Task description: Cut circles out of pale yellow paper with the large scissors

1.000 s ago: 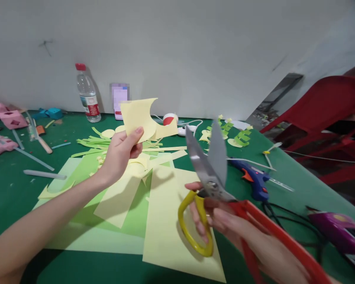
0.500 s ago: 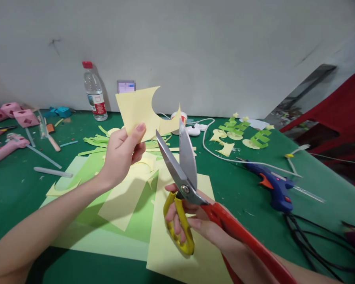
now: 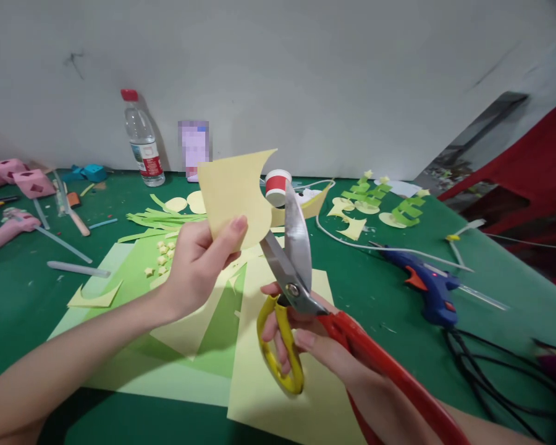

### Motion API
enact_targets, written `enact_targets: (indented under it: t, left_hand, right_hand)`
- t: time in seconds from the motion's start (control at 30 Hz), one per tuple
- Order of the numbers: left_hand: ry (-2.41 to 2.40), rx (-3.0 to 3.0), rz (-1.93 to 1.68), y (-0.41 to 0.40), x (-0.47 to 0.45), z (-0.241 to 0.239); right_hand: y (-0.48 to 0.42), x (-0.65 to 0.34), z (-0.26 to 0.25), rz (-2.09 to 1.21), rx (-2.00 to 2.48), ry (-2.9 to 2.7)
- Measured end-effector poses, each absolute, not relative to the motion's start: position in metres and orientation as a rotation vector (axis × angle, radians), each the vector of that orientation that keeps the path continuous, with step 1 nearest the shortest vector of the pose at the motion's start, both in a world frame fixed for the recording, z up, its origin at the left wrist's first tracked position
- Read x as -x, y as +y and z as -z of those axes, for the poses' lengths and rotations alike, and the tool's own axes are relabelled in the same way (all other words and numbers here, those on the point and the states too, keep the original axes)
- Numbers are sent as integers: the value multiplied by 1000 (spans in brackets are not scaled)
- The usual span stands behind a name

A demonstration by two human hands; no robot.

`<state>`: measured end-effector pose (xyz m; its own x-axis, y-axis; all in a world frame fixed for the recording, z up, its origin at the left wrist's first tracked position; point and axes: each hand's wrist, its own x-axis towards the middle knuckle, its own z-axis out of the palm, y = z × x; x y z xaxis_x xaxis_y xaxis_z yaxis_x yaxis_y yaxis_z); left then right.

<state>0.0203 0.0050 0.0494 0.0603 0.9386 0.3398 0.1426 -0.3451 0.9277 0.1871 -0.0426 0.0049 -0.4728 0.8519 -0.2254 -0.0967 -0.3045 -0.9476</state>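
My left hand (image 3: pixel 199 262) pinches a pale yellow paper piece (image 3: pixel 235 196) with a curved cut edge and holds it up above the table. My right hand (image 3: pixel 312 346) grips large scissors (image 3: pixel 296 272) with one yellow and one red handle. The blades are partly apart, and the paper's right edge sits between them. Yellow and green paper sheets (image 3: pixel 269 371) lie flat on the green table (image 3: pixel 23 296) under both hands.
A water bottle (image 3: pixel 139 141) and a red-and-white tape roll (image 3: pixel 277 185) stand near the wall. Green strips (image 3: pixel 148 221), paper cutouts (image 3: pixel 368 201), a blue glue gun (image 3: pixel 429 285) with black cables, pink glue guns and pink boxes (image 3: pixel 13 179) lie around. Red chairs (image 3: pixel 532 173) stand at the right.
My right hand has brought the scissors left and up to the paper, and the blades have narrowed onto its right edge. My left hand has lowered and turned the paper slightly.
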Motion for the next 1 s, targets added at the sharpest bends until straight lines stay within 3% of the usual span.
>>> enact_targets:
  t: [0.33,0.57,1.0]
  left_hand:
    - [885,-1613,-1329,-7,-29,-39]
    - [815,-1622,-1332,-11,-34,-35]
    - [838,-1443,-1358,-9,-32,-39]
  right_hand:
    - [-44,-188,9,-1748,1010,-1428]
    - [-57,-187,-15,-1545,1122,-1482]
    - [-45,-191,12,-1775,865,-1358]
